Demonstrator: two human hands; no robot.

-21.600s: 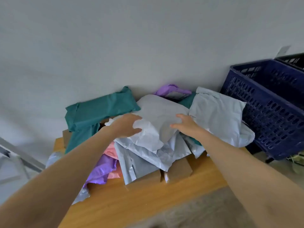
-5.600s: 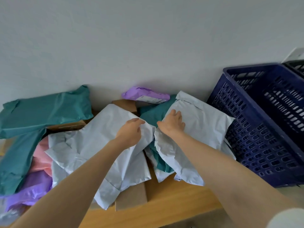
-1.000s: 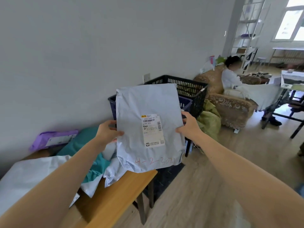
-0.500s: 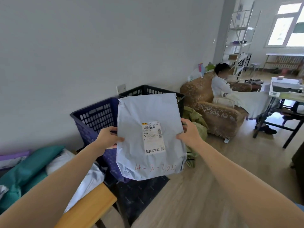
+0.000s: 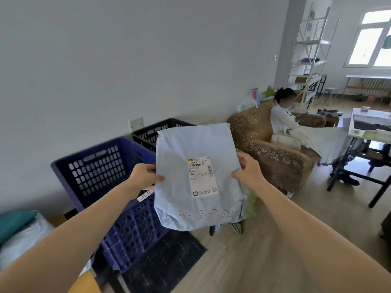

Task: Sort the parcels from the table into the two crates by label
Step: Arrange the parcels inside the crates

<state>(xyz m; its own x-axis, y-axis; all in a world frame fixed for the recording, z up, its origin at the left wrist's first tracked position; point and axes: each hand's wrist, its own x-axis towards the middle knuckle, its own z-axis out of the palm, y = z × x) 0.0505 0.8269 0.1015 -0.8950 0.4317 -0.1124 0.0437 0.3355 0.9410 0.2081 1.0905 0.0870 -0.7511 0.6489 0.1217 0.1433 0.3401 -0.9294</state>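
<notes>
Holding the grey parcel [image 5: 196, 182] upright in mid-air, the left hand [image 5: 143, 177] and the right hand [image 5: 247, 173] each apply a pinching grip to one side edge, with the thumb on the printed face. The parcel hangs in front of the two crates, above the floor and clear of the counter [image 5: 84, 284]. Its shipping label [image 5: 202, 176] and a red handwritten number face the camera. The blue crate [image 5: 95, 172] stands nearest the counter. The black crate [image 5: 148, 133] stands just beyond it against the wall, largely hidden by the parcel. Step in hand, as judged: reading the label before selecting a crate. Hazards: the handwritten tag [image 5: 146, 193] on the blue crate's rim is partly covered by the left arm, and no tag shows on the black crate, so a wrong match is possible. The crates stand close together, so a short toss aimed at the black crate would likely land in the blue one. The parcel looks soft and is held only at its edges. Releasing one grip early could let it swing and drop to the floor.
</notes>
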